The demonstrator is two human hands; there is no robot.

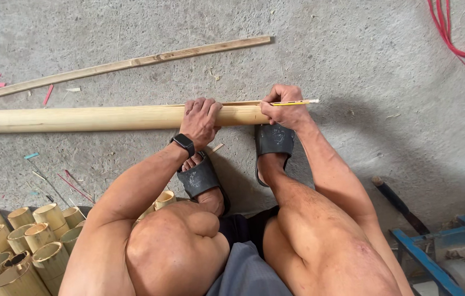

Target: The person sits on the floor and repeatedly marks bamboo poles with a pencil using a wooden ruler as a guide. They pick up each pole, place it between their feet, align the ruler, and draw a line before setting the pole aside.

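On the grey concrete floor (353,49) before you, going from your left, a cluster of short cut bamboo tube sections (21,241) stands on end near your left knee, open ends up. Above them a long, pale yellow round bamboo pole (79,118) lies flat across the floor, running from the left edge to just past your feet. Beyond it, well apart, a thin split bamboo strip (117,66) lies at a slant.

Your left hand (199,120), with a black wristwatch (183,143) on its wrist, lies over the top of the pole, fingers curled down around it, so this grip is closed on the pole and presses it to the floor. Your feet in dark grey rubber slippers (273,140) rest just below the pole; the right slipper's toe touches it.

Your right hand (284,107) sits at the pole's right end, its grip pinched narrow on a slim yellow pencil (295,102) that lies level along the pole's upper edge. Whether the pencil's tip touches the pole you cannot tell.

Farther right, a blue metal frame (424,257) stands at the lower corner, and red cord (457,38) loops at the upper corner.
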